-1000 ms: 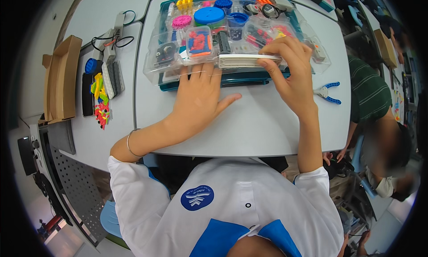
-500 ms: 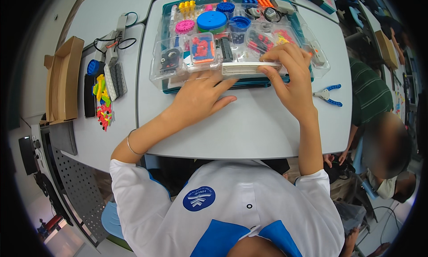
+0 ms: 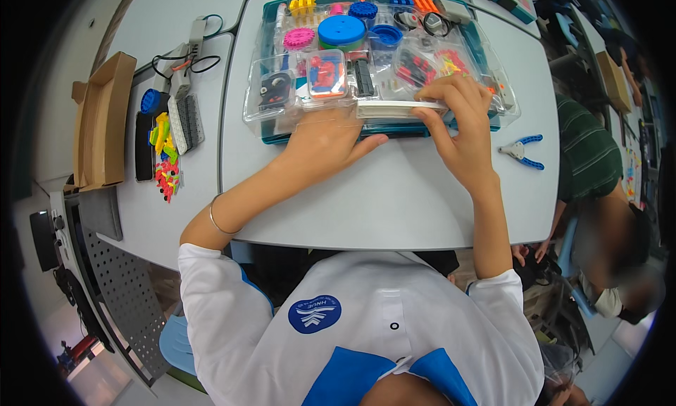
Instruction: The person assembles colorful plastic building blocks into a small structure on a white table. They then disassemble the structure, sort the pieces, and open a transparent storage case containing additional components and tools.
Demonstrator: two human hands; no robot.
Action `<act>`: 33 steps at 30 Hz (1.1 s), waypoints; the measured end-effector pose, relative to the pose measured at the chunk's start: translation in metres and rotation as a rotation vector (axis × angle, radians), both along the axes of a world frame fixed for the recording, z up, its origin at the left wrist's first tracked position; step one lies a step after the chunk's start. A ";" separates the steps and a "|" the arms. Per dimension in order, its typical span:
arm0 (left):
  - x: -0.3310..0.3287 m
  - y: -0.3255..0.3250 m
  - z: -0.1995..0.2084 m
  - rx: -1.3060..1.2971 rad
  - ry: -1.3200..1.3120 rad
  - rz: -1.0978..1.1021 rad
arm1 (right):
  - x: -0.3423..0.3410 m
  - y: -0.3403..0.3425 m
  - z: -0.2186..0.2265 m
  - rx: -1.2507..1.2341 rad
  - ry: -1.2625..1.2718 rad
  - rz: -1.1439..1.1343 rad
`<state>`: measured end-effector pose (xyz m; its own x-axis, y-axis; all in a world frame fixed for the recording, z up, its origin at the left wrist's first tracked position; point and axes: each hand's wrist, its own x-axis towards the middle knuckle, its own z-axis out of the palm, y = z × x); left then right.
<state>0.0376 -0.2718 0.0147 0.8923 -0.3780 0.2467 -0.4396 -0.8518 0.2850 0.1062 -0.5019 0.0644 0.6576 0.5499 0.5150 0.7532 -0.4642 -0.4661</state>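
Note:
A clear plastic sorting tray (image 3: pixel 285 104) full of coloured building-kit parts lies over a teal-rimmed box (image 3: pixel 273 138). My left hand (image 3: pixel 325 140) reaches under the tray's front edge, palm down. Its thumb is stretched out to the right, while the fingertips are hidden or blurred by the plastic. At the right part of the front edge, my right hand (image 3: pixel 458 117) pinches a stack of long white plastic bars (image 3: pixel 396 110) between thumb and fingers. Behind the bars sit a blue round wheel (image 3: pixel 341 30), a small lidded box of red parts (image 3: pixel 326 73) and a pink gear (image 3: pixel 299 38).
Blue-handled pliers (image 3: pixel 522 152) lie right of the box. On the left table are a cardboard box (image 3: pixel 103 124), yellow and pink small parts (image 3: pixel 166 177), a grey brick (image 3: pixel 184 124) and a cabled grey unit (image 3: pixel 181 78). A person in a green striped shirt (image 3: pixel 590 149) sits at the right.
My left hand has slid farther under the tray, so its fingers are now covered. The right hand keeps its pinch on the white bars, which have tilted slightly.

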 end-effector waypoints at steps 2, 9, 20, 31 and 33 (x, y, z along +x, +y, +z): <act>-0.001 -0.005 -0.001 0.009 0.005 0.052 | 0.000 -0.001 -0.004 0.006 -0.015 -0.010; -0.022 -0.016 0.006 0.089 -0.015 0.244 | 0.001 -0.001 -0.008 0.012 -0.042 0.006; -0.055 0.005 0.019 0.138 0.038 0.312 | 0.000 0.000 -0.010 0.028 -0.022 0.006; -0.076 0.029 0.013 0.061 0.024 0.469 | 0.000 -0.001 -0.019 0.053 -0.058 0.011; -0.080 0.027 0.013 0.068 0.000 0.504 | 0.000 -0.002 -0.024 0.064 -0.073 0.015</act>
<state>-0.0427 -0.2447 0.0274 0.9680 0.0849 0.2362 0.0313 -0.9746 0.2218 0.1062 -0.5039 0.0407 0.6091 0.5241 0.5952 0.7928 -0.4237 -0.4382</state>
